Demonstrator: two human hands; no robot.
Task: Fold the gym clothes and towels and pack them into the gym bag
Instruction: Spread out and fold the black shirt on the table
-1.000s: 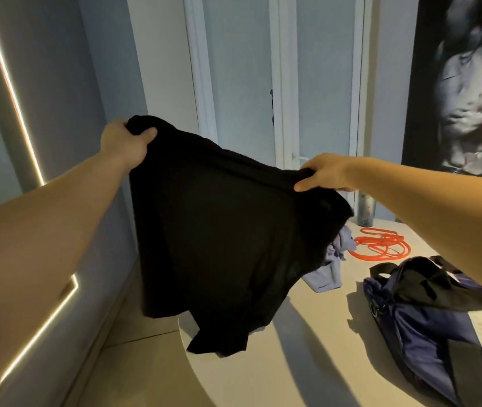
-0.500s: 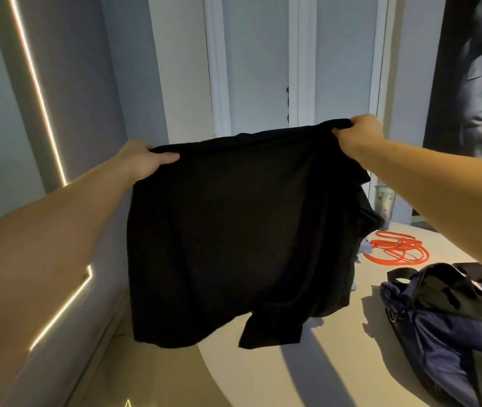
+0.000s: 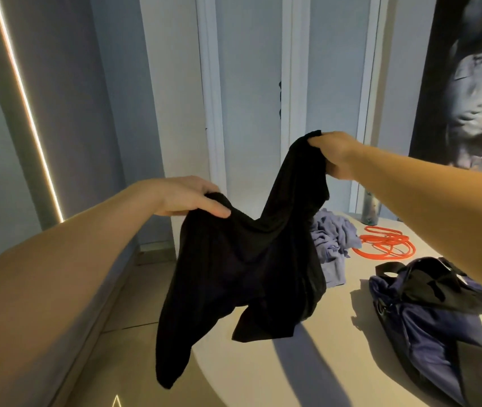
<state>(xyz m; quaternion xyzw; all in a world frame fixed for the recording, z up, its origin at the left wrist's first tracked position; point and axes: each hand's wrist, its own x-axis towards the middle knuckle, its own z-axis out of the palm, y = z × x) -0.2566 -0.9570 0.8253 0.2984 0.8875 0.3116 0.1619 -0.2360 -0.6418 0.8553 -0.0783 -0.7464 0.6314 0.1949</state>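
Half a second ago the black garment [image 3: 248, 259] hung spread and level; now the left hand [image 3: 187, 198] has dropped and drawn nearer the right hand [image 3: 333, 154], so the cloth sags in a slack V above the desk [image 3: 321, 362]. This is probably the start of a fold, with nothing packed yet. Each of the hands grips a bunched corner, the right held higher. The fabric looks thin, matte and limp; it may be a shirt, though dim light hides its cut. A crumpled lilac cloth [image 3: 330, 239] and the soft navy gym bag [image 3: 427, 318] lie behind.
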